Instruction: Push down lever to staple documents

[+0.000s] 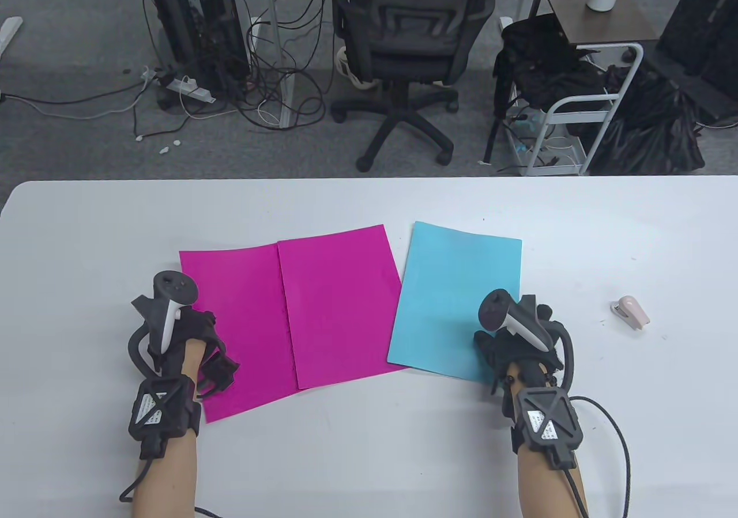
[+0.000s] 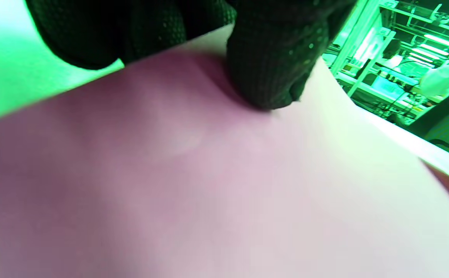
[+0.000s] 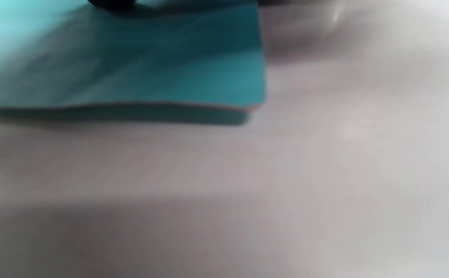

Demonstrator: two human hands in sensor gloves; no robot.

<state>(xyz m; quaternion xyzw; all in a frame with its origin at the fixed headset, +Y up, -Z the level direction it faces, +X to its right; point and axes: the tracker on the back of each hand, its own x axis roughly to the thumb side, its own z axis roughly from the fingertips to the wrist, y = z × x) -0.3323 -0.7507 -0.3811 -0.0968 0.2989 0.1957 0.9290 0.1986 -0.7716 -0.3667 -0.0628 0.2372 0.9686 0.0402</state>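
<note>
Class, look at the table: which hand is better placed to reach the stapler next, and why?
Right. The right hand rests on the blue paper, nearest the stapler; the left hand rests on the pink paper, far across.

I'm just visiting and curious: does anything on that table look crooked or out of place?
Slightly. The pink sheets and the blue sheet lie tilted, fanned apart instead of stacked. The stapler sits alone off to the right, away from both hands. Nothing looks spilled or damaged.
</note>
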